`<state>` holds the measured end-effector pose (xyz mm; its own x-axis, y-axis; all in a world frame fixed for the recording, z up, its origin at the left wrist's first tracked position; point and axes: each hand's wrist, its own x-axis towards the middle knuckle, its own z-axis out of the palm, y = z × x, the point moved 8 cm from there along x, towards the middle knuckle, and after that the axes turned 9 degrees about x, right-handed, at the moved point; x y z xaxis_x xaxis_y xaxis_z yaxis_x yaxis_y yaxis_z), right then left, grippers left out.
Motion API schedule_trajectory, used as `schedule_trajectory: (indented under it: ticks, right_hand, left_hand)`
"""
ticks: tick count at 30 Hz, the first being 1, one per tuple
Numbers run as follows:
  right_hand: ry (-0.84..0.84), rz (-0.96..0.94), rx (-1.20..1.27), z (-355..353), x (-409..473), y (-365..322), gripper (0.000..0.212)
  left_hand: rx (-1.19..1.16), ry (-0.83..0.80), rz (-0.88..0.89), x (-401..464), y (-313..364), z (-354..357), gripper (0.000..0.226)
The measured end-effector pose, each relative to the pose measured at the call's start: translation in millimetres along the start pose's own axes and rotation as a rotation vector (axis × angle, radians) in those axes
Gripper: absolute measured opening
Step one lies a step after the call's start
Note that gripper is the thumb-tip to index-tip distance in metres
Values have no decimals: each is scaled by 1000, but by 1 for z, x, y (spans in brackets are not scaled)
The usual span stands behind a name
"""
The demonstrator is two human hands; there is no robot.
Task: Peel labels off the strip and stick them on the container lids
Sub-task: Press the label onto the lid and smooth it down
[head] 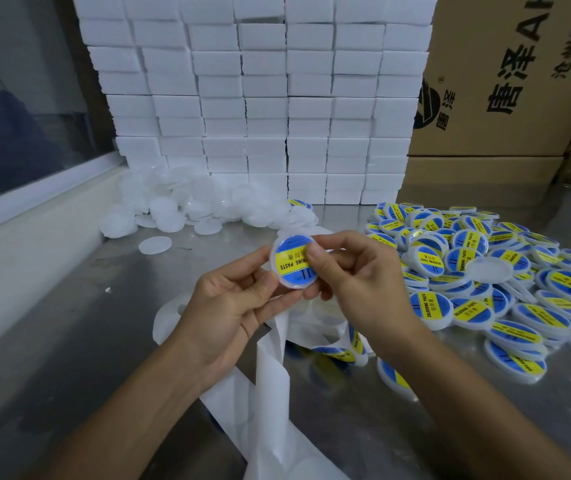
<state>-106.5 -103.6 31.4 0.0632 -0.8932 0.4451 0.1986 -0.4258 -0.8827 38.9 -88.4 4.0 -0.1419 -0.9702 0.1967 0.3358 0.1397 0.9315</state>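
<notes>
White backing strip [270,379] trails closest to me, a long ribbon of release paper running from the bottom edge up over the steel table [69,341] and looping under the person's wrists; a few blue-and-yellow labels still sit on it just below the right forearm. Above it both bare forearms reach in. The left hand [228,306] pinches a round translucent lid [292,263] by its lower-left rim, thumb on the front and the fingers curled in behind it. The right hand [357,275] meets the same lid from the other side, its thumb pressed flat on the right part of the label [289,259], the other fingers wrapped behind the lid's edge. That label, blue with a yellow band reading "PASTE", already covers most of the lid's face, and the lid is held up off the table, tilted towards the person.

To the right lies a broad heap of labelled lids [485,271], overlapping each other, with one bare lid [489,269] resting on top of them. Further back on the left is a loose pile of unlabelled lids [187,206], one lying apart on the steel. Behind that pile rises a wall of stacked white boxes [260,98], and a printed cardboard carton [506,74] stands beside it on the right.
</notes>
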Motion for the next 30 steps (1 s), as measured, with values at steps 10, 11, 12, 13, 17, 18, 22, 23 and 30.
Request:
schedule_trajectory:
  ticks: [10,11,12,13,17,18,22,23,30]
  right_hand:
    - [52,-31,-250,-5,-3,-4,38]
    - [64,-39,-256,-8,-2,-6,37]
    - [63,-55,-266,-9,-1,-8,37]
    - [52,-72,-291,-9,0,-9,36]
    - [58,-200,-478,-7,-5,-19,46]
    - [83,-239,-554,-7,-7,-23,53]
    - [55,-231,-608,-7,-5,-23,61]
    - [28,-196,-555,-6,-3,-19,57]
    - [-77,-145,-417,2,-1,-2,11]
  left_hand:
    - [17,12,16,-2,-3,2,35]
    - [45,5,7,-2,-4,2,36]
    - [71,-4,-2,-2,-5,1,36]
    - [94,-9,-9,-1,-5,1,37]
    - [187,-16,13,-3,-3,-1,41]
    - [233,-19,36,-3,-2,-1,39]
    - [354,28,82,-3,1,-5,33]
    - [368,58,86,-2,3,-9,30]
    - [269,194,131,0,12,-21,22]
